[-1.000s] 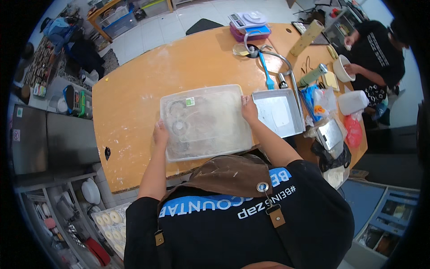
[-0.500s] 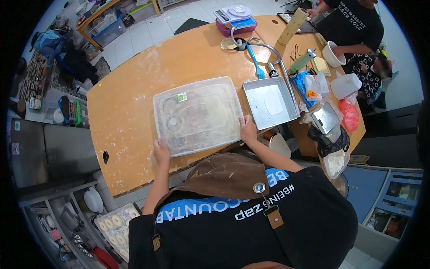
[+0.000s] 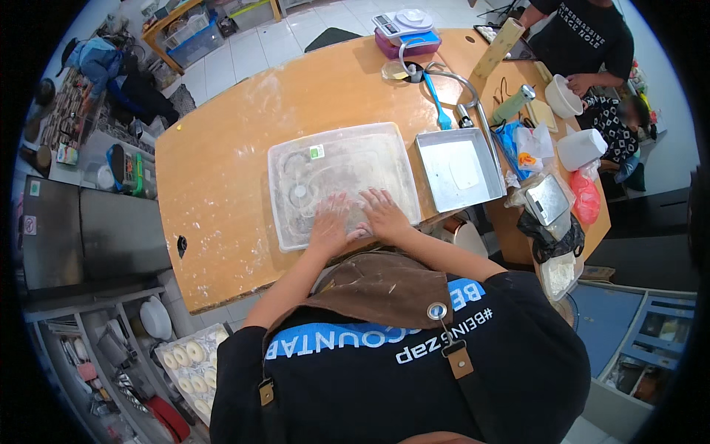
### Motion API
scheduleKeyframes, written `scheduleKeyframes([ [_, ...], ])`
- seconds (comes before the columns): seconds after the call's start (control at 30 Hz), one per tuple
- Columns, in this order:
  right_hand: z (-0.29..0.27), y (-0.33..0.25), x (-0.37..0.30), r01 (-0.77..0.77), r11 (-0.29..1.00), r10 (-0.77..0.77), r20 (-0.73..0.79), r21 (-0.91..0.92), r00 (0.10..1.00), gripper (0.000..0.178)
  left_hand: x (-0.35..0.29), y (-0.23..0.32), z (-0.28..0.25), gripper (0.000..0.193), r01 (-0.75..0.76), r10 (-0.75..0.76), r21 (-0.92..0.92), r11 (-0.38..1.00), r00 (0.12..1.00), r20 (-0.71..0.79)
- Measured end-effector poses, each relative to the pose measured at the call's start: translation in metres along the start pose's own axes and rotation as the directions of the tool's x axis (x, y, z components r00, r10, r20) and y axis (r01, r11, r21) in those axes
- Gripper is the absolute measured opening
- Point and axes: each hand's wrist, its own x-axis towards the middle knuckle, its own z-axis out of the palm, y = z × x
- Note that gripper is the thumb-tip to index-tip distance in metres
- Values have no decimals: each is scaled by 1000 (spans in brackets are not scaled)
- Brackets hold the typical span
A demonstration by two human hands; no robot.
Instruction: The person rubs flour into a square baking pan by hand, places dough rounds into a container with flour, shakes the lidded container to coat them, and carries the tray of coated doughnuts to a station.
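A translucent plastic lid or shallow tub, cloudy with flour and bearing a small green sticker, lies flat on the wooden table. Both of my hands rest on its near part, side by side with thumbs close together. My left hand has its fingers stretched out over the surface. My right hand lies just beside it, fingers spread and flat as well. Neither hand holds anything. Immediately right of the lid sits a square metal baking pan with a pale piece on its bottom.
A blue-handled brush, a scale and a green cylindrical device stand beyond the pan. On the right are plastic bags and a tub of flour. A co-worker touches a white bowl. Ring-shaped dough lies lower left.
My hands have let go of the lid's left and right near edges and come together flat on its near part. The view has shifted slightly, and the co-worker's bowl is more tilted.
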Motion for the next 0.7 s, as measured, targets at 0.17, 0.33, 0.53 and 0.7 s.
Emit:
scheduleKeyframes([
  [0.17, 5, -4, 0, 7, 1000, -7, -10, 16, 1000, 57, 3, 6, -1, 89, -34, 32, 41, 999, 999, 43],
  [0.33, -2, -4, 1, 26, 999, -27, 17, 43, 999, 58, 4, 7, 1, 89, -20, 16, 75, 997, 998, 64],
  [0.53, -4, 0, 14, 24, 998, -25, 19, 57, 1000, 60, 10, 3, -5, 88, -8, 3, 88, 996, 999, 48],
  [0.7, -17, 27, 78, 0, 986, -6, 35, 168, 999, 66, 63, -24, -30, 91, 168, -167, 17, 986, 952, 256],
])
